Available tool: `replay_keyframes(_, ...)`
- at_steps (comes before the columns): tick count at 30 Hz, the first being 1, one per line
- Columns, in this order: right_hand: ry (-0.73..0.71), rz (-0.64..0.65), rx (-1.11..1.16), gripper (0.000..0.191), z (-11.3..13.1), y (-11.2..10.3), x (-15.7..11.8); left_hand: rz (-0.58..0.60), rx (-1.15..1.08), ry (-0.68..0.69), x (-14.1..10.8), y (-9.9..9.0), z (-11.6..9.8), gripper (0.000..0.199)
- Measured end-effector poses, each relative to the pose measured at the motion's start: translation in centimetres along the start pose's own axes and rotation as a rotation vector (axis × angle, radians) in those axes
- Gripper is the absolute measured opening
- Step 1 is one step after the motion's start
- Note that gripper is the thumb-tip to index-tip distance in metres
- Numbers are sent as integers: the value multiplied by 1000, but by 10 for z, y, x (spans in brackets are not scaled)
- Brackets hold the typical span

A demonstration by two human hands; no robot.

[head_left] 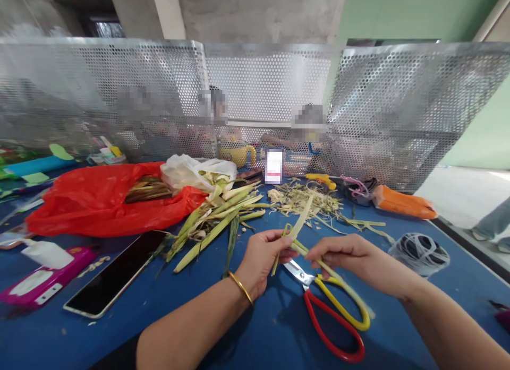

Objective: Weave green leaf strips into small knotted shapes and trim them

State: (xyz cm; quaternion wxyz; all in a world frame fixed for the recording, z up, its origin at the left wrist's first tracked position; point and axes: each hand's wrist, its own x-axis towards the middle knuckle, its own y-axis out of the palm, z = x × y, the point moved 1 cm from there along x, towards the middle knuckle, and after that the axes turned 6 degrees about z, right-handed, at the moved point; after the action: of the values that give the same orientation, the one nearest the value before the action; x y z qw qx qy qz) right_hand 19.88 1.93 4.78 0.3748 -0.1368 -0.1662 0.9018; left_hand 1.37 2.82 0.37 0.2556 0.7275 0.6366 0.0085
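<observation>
My left hand (265, 258), with a gold bangle at the wrist, pinches pale green corn husk strips (303, 216) between thumb and fingertips. One strip rises above the fingers, and another is bent into a narrow loop. From the right, my right hand (342, 256) grips the same bundle with closed fingers; a strip end trails below it towards the table. Beneath both hands lies a pair of scissors (334, 325) with one red and one yellow handle, the blade tips partly hidden by my left hand. Several corn husks (221, 229) lie left of my hands.
Shredded husk bits (314, 200) are heaped ahead. A red plastic bag (95, 205), white bag (199, 173), phone (117, 274) and magenta packet (51, 280) occupy the left. Rightward are a twine roll (420, 253) and orange packet (404, 201). People sit behind a perforated metal screen (271, 78).
</observation>
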Motion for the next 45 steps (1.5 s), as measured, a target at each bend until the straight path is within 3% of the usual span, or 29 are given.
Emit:
replay_keyframes(3,-74,-21,26,22,1,7,3,7,13,3,0,-1,1,17)
replay_keyframes(8,-299,-416,-131,24,4,20,12,53,141,63,-2,1,4,20)
replay_keyframes(10,-286,-502,-127,31,4,21,14,69,161,81,-2,2,4,21)
replay_keyframes(16,0,-399,-249,39,-7,20,18,43,209,131,-2,0,4,19)
replay_keyframes(25,49,-371,-290,37,-9,21,17,21,220,120,-3,1,4,19)
replay_keyframes(36,181,-447,-72,27,-14,27,22,1,317,186,-3,2,6,18)
replay_keyframes(45,195,-433,58,27,-16,33,25,3,433,259,-1,1,10,17)
